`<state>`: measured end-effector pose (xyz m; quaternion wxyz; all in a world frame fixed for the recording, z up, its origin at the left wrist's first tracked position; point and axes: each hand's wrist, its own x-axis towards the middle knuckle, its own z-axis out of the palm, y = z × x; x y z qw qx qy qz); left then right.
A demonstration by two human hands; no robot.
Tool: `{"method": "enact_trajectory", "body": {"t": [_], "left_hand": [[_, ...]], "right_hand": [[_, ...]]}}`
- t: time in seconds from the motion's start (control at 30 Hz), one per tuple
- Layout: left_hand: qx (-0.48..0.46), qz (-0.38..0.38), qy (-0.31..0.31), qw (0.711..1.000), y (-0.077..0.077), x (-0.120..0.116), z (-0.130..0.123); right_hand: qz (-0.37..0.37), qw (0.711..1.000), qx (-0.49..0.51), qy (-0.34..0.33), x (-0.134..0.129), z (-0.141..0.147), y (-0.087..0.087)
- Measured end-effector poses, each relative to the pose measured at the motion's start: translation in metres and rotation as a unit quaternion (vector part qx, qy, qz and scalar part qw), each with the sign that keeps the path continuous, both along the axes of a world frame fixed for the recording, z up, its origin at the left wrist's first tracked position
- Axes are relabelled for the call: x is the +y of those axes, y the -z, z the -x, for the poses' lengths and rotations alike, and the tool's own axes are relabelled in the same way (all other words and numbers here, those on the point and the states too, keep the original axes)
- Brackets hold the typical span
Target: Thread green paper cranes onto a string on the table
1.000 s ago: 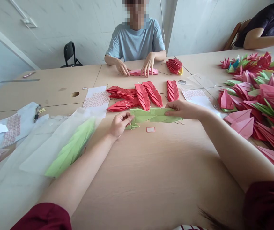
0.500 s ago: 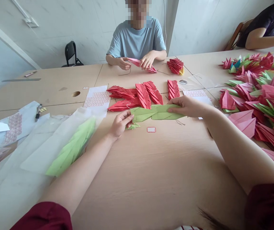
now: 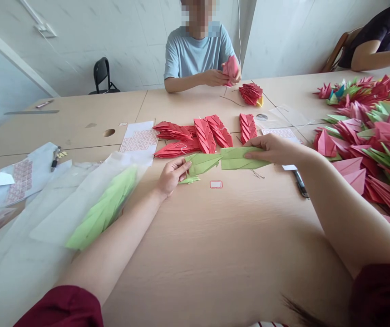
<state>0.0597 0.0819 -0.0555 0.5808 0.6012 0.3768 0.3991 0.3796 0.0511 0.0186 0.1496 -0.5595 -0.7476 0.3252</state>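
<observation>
My left hand (image 3: pixel 171 177) pinches one end of a leaf-shaped green folded paper (image 3: pixel 203 164). Between the thumb and fingers of my right hand (image 3: pixel 266 150) is a second green folded paper (image 3: pixel 232 160). The two papers meet end to end at the middle, over the table; whether they are joined I cannot tell. Just below my left hand lies another green paper piece (image 3: pixel 190 180). A small red-bordered label (image 3: pixel 216 184) rests in front of the papers. Behind them are several red pleated paper bundles (image 3: pixel 204 136).
Clear plastic bags with a green pleated bundle (image 3: pixel 104 204) lie left. A big pile of pink, red and green folded papers (image 3: pixel 382 131) covers the right. A dark pen or cutter (image 3: pixel 301 184) lies by my right forearm. Across the table sits a person (image 3: pixel 199 54) holding pink paper.
The green paper in my right hand has shifted slightly right, so the two papers overlap less. Opposite, the person has raised the pink paper and moved it to the right.
</observation>
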Motion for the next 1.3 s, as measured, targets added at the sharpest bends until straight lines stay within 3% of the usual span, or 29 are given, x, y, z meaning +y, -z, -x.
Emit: {"method": "enact_trajectory", "body": {"t": [0.33, 0.7, 1.0, 1.3], "left_hand": [[0.015, 0.02, -0.008, 1.0, 0.0, 0.0, 0.002], [-0.071, 0.094, -0.019, 0.993, 0.001, 0.005, 0.006], [-0.069, 0.084, -0.023, 0.994, 0.003, 0.005, 0.006], [-0.097, 0.098, -0.056, 0.989, -0.002, 0.005, 0.004]], "right_hand": [[-0.021, 1.0, -0.02, 0.001, -0.001, 0.0, -0.004], [-0.002, 1.0, 0.012, -0.005, -0.003, 0.009, 0.001], [-0.019, 0.999, 0.03, 0.006, -0.004, 0.01, -0.003], [0.005, 0.999, 0.041, -0.012, -0.003, 0.014, 0.006]]}}
